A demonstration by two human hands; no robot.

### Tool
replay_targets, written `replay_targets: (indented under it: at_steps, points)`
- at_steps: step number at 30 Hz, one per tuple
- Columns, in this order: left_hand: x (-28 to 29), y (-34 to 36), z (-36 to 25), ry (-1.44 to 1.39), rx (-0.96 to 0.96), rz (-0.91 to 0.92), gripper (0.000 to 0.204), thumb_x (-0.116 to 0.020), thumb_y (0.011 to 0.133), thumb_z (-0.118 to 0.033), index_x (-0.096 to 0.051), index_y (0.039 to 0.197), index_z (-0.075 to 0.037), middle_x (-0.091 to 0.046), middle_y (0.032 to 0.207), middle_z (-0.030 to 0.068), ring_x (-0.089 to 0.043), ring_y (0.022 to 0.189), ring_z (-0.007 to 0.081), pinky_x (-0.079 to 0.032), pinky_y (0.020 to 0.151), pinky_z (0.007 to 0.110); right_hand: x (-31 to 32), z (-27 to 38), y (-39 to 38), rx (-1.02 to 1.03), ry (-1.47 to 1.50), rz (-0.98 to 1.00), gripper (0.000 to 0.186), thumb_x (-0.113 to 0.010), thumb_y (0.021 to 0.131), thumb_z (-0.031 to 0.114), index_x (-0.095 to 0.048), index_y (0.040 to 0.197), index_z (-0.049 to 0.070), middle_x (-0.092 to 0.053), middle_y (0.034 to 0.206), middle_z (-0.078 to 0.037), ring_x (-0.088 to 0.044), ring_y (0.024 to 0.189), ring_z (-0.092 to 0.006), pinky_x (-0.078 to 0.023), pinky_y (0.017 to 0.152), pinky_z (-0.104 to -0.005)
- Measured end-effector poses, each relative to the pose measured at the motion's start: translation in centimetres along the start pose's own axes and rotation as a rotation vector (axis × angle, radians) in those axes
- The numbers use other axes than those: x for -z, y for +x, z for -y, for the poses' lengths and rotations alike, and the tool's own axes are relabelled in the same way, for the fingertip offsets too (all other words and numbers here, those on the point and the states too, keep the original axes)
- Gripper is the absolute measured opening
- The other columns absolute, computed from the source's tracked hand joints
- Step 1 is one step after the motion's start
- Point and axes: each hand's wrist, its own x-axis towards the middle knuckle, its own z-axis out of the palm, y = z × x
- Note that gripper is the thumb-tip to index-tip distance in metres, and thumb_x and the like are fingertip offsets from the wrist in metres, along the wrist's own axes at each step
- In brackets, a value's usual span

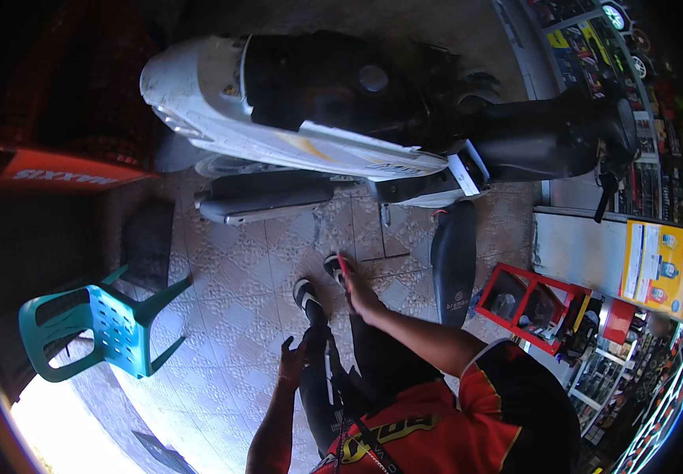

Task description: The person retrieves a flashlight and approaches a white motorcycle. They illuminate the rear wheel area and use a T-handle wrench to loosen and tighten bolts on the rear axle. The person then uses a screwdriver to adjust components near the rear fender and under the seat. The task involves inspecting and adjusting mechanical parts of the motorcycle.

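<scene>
My right hand [360,296] reaches forward over my shoes. Its fingers are closed on a slim red object [344,264], perhaps a tool handle; its exact kind is too small to tell. My left hand [291,359] hangs lower, beside my left thigh, with fingers apart and nothing visible in it. Ahead stands a white and black scooter [278,142], lying across the view, its front panels to the right looking dark. Detached on the tiles to the right of my feet is a black scooter seat [453,257]. A thin dark T-shaped thing [385,257] lies beside it.
A green plastic chair [120,328] is at left, near a dark mat [148,241]. A red rack panel [65,170] stands behind them. To the right are a red-framed case [524,308], a yellow poster [657,272] and glass display shelves [602,379].
</scene>
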Motion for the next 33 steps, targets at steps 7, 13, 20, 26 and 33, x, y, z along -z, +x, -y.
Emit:
replay_targets:
  at_steps: [7,13,20,26,33]
  points:
    - [-7.4,-4.1,-8.5,-0.139,0.021,0.336,0.025,-0.051,0.101,-0.028,-0.059,0.114,-0.008,-0.065,0.096,0.0074,-0.064,0.086,0.0209,-0.050,0.080,0.036,-2.0,-7.3,-10.6,0.588,-0.487,0.265,0.020,-0.051,0.102,0.022,-0.055,0.111,0.005,-0.060,0.088,-0.009,-0.061,0.081,-0.0232,-0.049,0.075,-0.0347]
    - [-9.7,-5.2,-11.3,1.595,-0.799,0.140,0.015,-0.062,0.086,-0.012,-0.059,0.100,-0.006,-0.064,0.092,0.0099,-0.061,0.084,0.0294,-0.048,0.070,0.041,8.5,-0.8,-5.0,0.452,-0.607,0.700,0.034,-0.058,0.096,0.027,-0.059,0.123,0.007,-0.067,0.106,-0.016,-0.065,0.098,-0.0264,-0.049,0.084,-0.0423]
    - [-14.2,-2.9,-9.9,1.051,-0.495,0.045,0.021,-0.066,0.079,-0.005,-0.059,0.098,-0.005,-0.061,0.090,0.0100,-0.058,0.089,0.0345,-0.047,0.077,0.044,39.8,14.8,14.3,0.550,-0.360,-0.674,0.035,-0.056,0.095,0.037,-0.065,0.114,0.008,-0.067,0.111,-0.021,-0.064,0.102,-0.0394,-0.051,0.087,-0.0471]
    - [-22.4,-0.9,-13.2,1.628,-0.829,0.281,0.040,-0.070,0.068,0.003,-0.061,0.106,-0.004,-0.062,0.105,0.0123,-0.058,0.101,0.0352,-0.048,0.086,0.044,46.0,25.7,26.7,0.766,-0.649,-0.545,0.035,-0.055,0.096,0.036,-0.067,0.117,0.011,-0.066,0.116,-0.018,-0.063,0.107,-0.0369,-0.051,0.092,-0.0434]
    - [-30.7,0.8,-16.9,0.839,-0.250,0.122,0.039,-0.073,0.074,-0.004,-0.060,0.111,-0.001,-0.064,0.105,0.0112,-0.057,0.105,0.0342,-0.047,0.089,0.044,45.5,30.2,29.8,0.838,-1.036,-0.373,0.034,-0.056,0.087,0.008,-0.063,0.120,0.002,-0.061,0.122,-0.024,-0.058,0.115,-0.0387,-0.048,0.098,-0.0424]
